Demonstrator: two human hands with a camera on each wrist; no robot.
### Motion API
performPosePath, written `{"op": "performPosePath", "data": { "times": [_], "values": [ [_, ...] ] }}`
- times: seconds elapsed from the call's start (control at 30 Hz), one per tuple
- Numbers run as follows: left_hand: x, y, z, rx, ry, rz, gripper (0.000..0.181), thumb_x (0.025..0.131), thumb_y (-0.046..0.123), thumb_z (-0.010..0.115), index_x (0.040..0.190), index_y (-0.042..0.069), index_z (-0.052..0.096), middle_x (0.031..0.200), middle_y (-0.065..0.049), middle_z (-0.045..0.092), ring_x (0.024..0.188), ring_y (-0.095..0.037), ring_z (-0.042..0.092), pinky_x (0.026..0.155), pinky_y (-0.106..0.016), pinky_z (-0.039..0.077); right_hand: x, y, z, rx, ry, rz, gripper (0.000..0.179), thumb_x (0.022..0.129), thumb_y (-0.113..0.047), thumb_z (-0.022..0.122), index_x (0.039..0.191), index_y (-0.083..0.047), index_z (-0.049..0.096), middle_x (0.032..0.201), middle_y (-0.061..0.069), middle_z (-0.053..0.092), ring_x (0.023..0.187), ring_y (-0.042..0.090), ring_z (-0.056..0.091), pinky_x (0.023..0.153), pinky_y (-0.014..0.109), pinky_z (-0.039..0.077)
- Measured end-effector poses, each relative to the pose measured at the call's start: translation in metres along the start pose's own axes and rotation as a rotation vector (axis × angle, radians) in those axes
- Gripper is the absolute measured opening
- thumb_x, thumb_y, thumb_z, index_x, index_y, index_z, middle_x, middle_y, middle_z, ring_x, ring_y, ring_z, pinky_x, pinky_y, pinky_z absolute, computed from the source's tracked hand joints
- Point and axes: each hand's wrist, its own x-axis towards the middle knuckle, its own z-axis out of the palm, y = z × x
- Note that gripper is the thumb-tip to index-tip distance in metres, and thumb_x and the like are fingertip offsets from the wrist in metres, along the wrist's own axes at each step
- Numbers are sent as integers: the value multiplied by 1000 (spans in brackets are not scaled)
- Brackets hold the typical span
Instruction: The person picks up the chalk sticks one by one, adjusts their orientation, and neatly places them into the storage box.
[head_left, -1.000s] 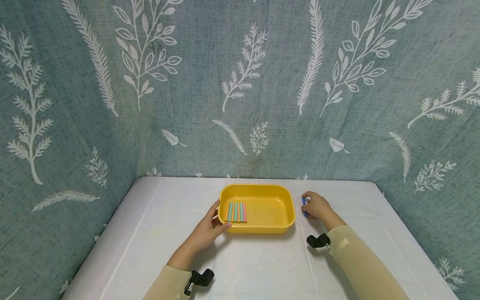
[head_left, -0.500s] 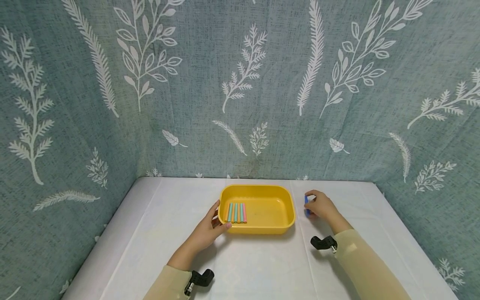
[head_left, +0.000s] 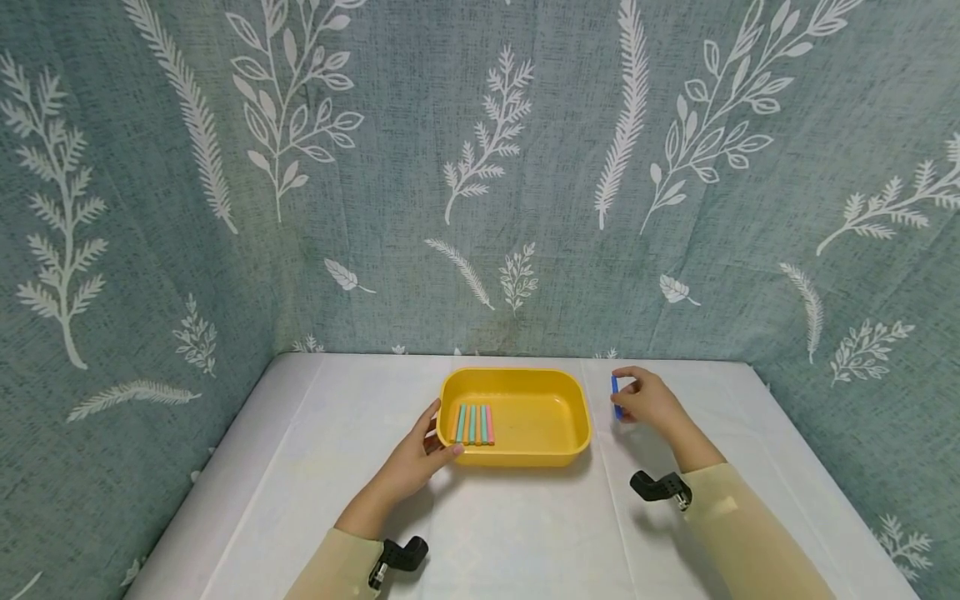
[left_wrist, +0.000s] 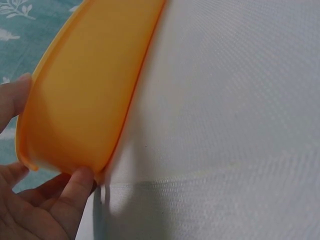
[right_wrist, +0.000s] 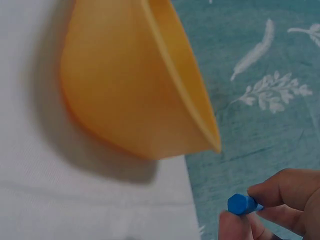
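Observation:
A yellow plastic tray (head_left: 536, 423) stands on the white table. Along its left side lie several chalk sticks (head_left: 474, 425) in a row, turquoise, orange and pink. My left hand (head_left: 408, 468) holds the tray's left front corner, thumb at the near side and fingers along the left wall. To the right of the tray, my right hand (head_left: 651, 402) pinches a blue chalk stick (head_left: 616, 397) between thumb and fingers, above the table. Its six-sided end shows in the right wrist view, where the stick (right_wrist: 240, 204) is apart from the tray wall (right_wrist: 110, 75).
The white cloth-covered table (head_left: 525, 533) meets a green-grey leaf-patterned curtain (head_left: 480, 250) at the back and both sides. Black camera mounts sit on the left wrist (head_left: 405, 554) and the right wrist (head_left: 656, 486).
My right hand has moved slightly right and away from me, lifting the blue chalk stick off the table. The left hand and the tray stay where they were.

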Motion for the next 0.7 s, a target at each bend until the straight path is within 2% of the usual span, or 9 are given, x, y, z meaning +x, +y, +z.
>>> {"op": "performPosePath", "data": {
  "times": [0.27, 0.7],
  "values": [
    [0, 0, 1, -32, -7, 4, 91, 94, 27, 73, 163, 19, 13, 158, -20, 33, 137, -38, 45, 107, -47, 45, -9, -24, 3, 114, -26, -12, 55, 96, -8, 66, 146, -3, 44, 102, 16, 57, 76, 20, 62, 71, 34, 62],
    [1, -1, 3, -1, 14, -8, 92, 94, 30, 73, 163, 20, 13, 158, -22, 32, 137, -40, 44, 108, -49, 43, -10, -51, 26, 178, -93, -47, 54, 96, -4, 66, 145, -4, 46, 103, 16, 57, 78, 23, 67, 73, 35, 62]
  ]
}}
